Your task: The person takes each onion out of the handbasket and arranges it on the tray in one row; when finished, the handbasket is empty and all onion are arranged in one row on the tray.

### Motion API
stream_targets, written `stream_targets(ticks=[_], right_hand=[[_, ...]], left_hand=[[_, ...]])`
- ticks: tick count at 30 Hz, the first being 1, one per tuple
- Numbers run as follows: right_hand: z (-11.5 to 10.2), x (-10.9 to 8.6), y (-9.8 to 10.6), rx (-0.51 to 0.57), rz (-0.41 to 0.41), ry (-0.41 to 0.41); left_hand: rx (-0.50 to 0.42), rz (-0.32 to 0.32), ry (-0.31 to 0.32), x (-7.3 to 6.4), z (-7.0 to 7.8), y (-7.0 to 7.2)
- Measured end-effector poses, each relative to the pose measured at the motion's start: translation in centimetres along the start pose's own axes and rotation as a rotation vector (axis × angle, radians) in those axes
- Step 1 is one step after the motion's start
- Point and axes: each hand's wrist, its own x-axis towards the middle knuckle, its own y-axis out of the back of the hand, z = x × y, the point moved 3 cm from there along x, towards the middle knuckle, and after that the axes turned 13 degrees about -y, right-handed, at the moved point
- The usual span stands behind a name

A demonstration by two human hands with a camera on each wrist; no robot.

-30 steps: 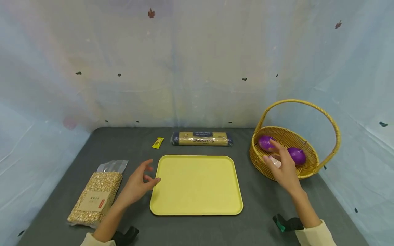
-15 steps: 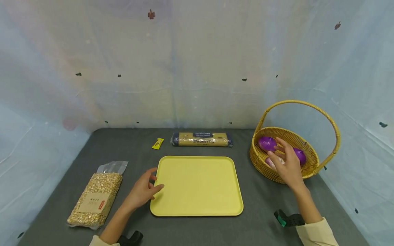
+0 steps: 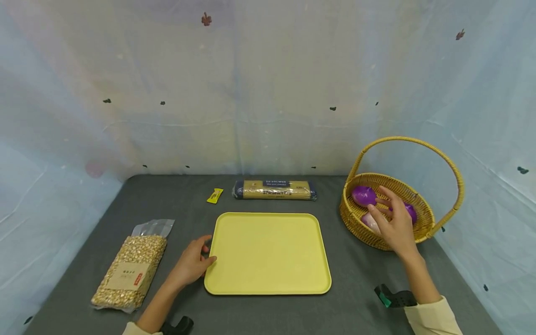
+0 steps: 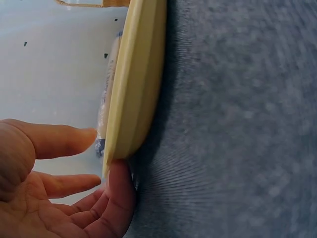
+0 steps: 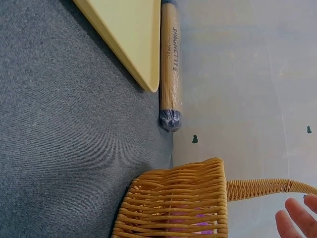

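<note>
A pale yellow rectangular tray [image 3: 268,253] lies in the middle of the table. My left hand [image 3: 190,263] is at its left edge; in the left wrist view its fingertips touch the rim from below, while the thumb stays apart above it. On the right stands a wicker basket [image 3: 351,225] with a tall handle. Inside are two shiny purple, onion-like bulbs, one purple bulb [image 3: 362,196] at the left and another purple bulb [image 3: 412,213] partly behind my hand, plus a pinkish-white bulb [image 3: 369,222]. My right hand [image 3: 397,228] hovers over the basket, fingers apart, holding nothing.
Behind the tray lies a packet of spaghetti [image 3: 276,190], with a small yellow wrapped packet [image 3: 215,195] to its left. A clear bag of pale grains [image 3: 130,272] lies at the left. A pale curtain [image 3: 268,93] hangs along the back of the grey table.
My left hand has come down toward me onto the tray's left rim. My right hand has shifted slightly right and toward me over the basket, baring more of the pinkish-white bulb.
</note>
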Motion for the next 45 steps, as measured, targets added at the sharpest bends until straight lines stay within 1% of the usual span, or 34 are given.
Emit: stream_targets(ticks=[6,10,19,22,27,29,36,39,45], right_hand=[[0.0,0.1,0.1,-0.013,0.001,-0.014],[0.0,0.2,0.1,-0.019,0.0,-0.019],[0.3,0.6,0.3,0.001,-0.007,-0.041],[0.3,0.9,0.4,0.011,-0.009,-0.037],[0.3,1.1,0.6,-0.019,0.011,-0.039],[0.7,1.2,0.6,-0.029,0.018,-0.043],[4.2,2.4,0.4,-0.044,0.02,-0.063],[4.6,2.7,0.4,-0.045,0.024,-0.061],[4.8,3.2,0.6,-0.044,0.028,-0.071]], left_hand=[[0.018,0.001,0.012,0.0,-0.2,-0.2],[0.023,0.015,0.016,0.1,-0.4,-0.3],[0.02,0.033,0.012,0.2,-0.7,-0.4],[0.015,0.037,0.018,0.1,-0.7,-0.4],[-0.015,0.038,0.031,0.0,-0.8,-0.5],[-0.029,0.035,0.036,0.0,-0.8,-0.5],[-0.049,0.031,0.044,0.0,-0.7,-0.4],[-0.047,0.031,0.042,0.0,-0.7,-0.4],[-0.042,0.031,0.037,0.1,-0.8,-0.4]])
